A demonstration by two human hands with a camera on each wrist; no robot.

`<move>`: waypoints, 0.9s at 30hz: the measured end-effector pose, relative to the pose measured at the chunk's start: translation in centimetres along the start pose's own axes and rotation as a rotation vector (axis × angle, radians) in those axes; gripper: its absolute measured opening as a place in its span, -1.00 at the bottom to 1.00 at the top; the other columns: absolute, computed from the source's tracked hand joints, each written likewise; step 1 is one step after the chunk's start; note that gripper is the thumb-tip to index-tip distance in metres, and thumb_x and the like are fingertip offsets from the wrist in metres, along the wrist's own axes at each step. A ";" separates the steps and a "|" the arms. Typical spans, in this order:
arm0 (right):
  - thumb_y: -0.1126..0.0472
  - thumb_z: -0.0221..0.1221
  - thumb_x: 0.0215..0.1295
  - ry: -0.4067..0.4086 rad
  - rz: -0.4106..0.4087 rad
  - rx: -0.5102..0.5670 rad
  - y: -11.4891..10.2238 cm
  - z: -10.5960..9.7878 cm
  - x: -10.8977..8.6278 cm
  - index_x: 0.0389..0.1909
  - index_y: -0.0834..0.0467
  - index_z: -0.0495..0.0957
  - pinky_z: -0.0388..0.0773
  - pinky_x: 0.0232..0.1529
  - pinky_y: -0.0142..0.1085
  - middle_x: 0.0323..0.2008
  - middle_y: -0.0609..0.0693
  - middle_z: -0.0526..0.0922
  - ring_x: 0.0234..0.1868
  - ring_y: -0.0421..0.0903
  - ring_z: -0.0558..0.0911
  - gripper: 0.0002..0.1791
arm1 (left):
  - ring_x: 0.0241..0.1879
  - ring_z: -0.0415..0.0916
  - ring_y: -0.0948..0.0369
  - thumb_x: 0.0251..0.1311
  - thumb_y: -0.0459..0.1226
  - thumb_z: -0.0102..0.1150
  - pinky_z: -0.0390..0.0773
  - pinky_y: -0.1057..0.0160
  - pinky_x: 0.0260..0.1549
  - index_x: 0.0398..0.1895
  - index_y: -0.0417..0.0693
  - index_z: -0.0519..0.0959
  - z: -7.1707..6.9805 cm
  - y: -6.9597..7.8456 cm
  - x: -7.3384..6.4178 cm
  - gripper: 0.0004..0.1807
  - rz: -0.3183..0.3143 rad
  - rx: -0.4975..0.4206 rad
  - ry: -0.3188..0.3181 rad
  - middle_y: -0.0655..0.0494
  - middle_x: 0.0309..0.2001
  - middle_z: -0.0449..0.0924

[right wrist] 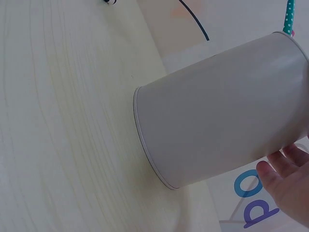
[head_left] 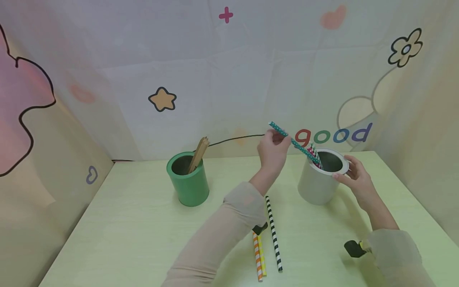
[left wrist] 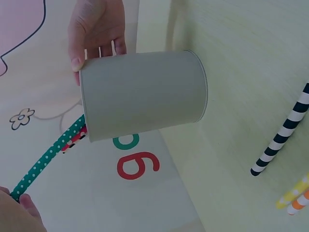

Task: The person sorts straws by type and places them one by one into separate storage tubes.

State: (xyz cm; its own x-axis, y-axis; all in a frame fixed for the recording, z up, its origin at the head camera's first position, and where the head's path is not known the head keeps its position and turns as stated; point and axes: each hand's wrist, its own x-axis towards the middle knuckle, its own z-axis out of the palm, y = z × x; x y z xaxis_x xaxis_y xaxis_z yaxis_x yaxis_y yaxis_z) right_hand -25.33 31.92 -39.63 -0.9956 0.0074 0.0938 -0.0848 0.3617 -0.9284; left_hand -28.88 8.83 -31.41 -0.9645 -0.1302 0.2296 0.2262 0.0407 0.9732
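Note:
In the head view my left hand (head_left: 272,153) pinches a teal paper straw (head_left: 301,149) with white dots near its upper end. The straw slants down to the right, its lower end inside the grey cup (head_left: 315,187). My right hand (head_left: 360,183) grips that cup at the right of its rim, thumb on the near side. Red and green patterned straws (head_left: 313,150) stand at the cup's left inner edge. From the left wrist view, the dotted straw (left wrist: 46,162) crosses the rim beside a red-patterned straw (left wrist: 75,140). The cup's base is close to the table in the right wrist view.
A green cup (head_left: 190,187) with light brown sticks (head_left: 198,155) stands at the left. On the table lie a black-and-white striped straw (head_left: 274,235), an orange-striped straw (head_left: 257,257) and a yellow straw (head_left: 262,255), partly under my left sleeve. A printed cloth (head_left: 215,79) hangs behind.

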 end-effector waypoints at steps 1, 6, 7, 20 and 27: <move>0.13 0.04 0.24 0.001 -0.001 0.002 0.0 0.0 0.0 0.30 -0.10 -0.09 0.29 0.08 -0.56 0.26 0.18 -0.01 0.32 0.17 0.02 -0.32 | -0.28 0.55 0.32 0.06 -0.27 0.13 0.51 0.46 -0.30 -0.29 -0.06 0.49 0.2 0.0 -0.1 -0.86 0.006 0.010 -0.005 0.12 -0.29 0.59; 0.15 0.06 0.22 0.006 -0.013 0.033 0.1 0.0 0.0 0.28 -0.11 -0.05 0.31 0.01 -0.63 0.23 0.14 0.04 0.30 0.11 0.06 -0.33 | -0.32 0.56 0.33 0.07 -0.29 0.11 0.50 0.49 -0.35 -0.30 -0.06 0.50 1.4 -0.1 -0.4 -0.88 0.022 0.068 -0.022 0.12 -0.30 0.60; 0.15 0.06 0.22 0.007 -0.014 0.035 0.1 0.0 0.0 0.28 -0.11 -0.04 0.31 0.00 -0.65 0.22 0.13 0.05 0.30 0.10 0.06 -0.34 | -0.32 0.56 0.33 0.07 -0.29 0.11 0.50 0.49 -0.35 -0.30 -0.05 0.50 1.6 -0.2 -0.4 -0.89 0.023 0.081 -0.027 0.12 -0.30 0.61; 0.13 0.04 0.24 0.002 0.000 -0.001 -0.1 0.0 -0.1 0.30 -0.09 -0.09 0.27 0.12 -0.49 0.26 0.20 -0.01 0.31 0.16 0.03 -0.32 | -0.31 0.50 0.38 0.06 -0.13 0.16 0.50 0.47 -0.32 -0.23 0.05 0.53 3.3 -2.2 -1.5 -0.79 -0.074 0.187 -0.116 0.24 -0.30 0.60; 0.13 0.03 0.25 0.000 0.006 -0.009 -0.2 0.0 0.0 0.31 -0.08 -0.11 0.25 0.16 -0.41 0.28 0.24 -0.03 0.31 0.19 0.02 -0.31 | -0.28 0.53 0.36 0.03 -0.08 0.18 0.50 0.42 -0.29 -0.25 0.12 0.56 3.9 -3.4 -1.9 -0.79 -0.127 0.244 -0.162 0.29 -0.30 0.62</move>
State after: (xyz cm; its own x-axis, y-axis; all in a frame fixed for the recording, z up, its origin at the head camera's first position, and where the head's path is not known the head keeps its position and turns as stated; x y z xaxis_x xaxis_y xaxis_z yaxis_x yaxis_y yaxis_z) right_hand -25.27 31.88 -39.49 -0.9961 0.0097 0.0882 -0.0784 0.3696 -0.9259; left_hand -28.30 12.84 -35.18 -0.9965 0.0093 0.0828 0.0822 0.2731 0.9585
